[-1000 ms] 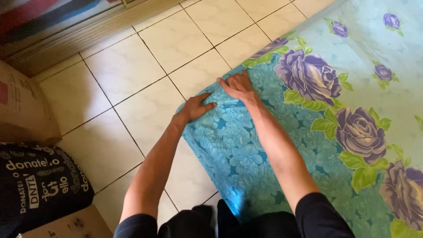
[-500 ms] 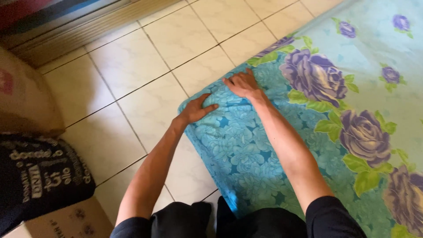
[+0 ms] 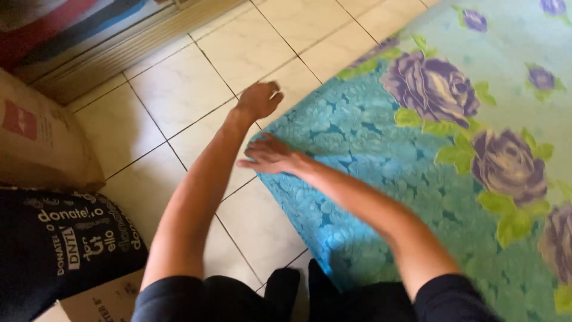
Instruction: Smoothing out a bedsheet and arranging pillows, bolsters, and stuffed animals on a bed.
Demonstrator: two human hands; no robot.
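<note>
A teal sheet (image 3: 369, 155) printed with purple roses and green leaves lies spread over the tiled floor (image 3: 179, 89) on the right. My right hand (image 3: 269, 156) lies flat on the sheet's near left corner, fingers apart, pressing the cloth down. My left hand (image 3: 259, 98) hovers above the tiles just past the sheet's far left edge, fingers loosely curled, holding nothing that I can see. Both arms cross, the left forearm reaching over the floor, the right one over the sheet.
A cardboard box (image 3: 42, 143) stands at the left. Below it a black printed bag (image 3: 59, 244) rests on another box (image 3: 101, 301). A door sill (image 3: 119, 48) runs along the top left. My dark-clothed knees (image 3: 286, 298) are at the bottom.
My left hand has lifted off the sheet's corner and moved up and away over the tiles. My right hand has slid left and toward me to the corner.
</note>
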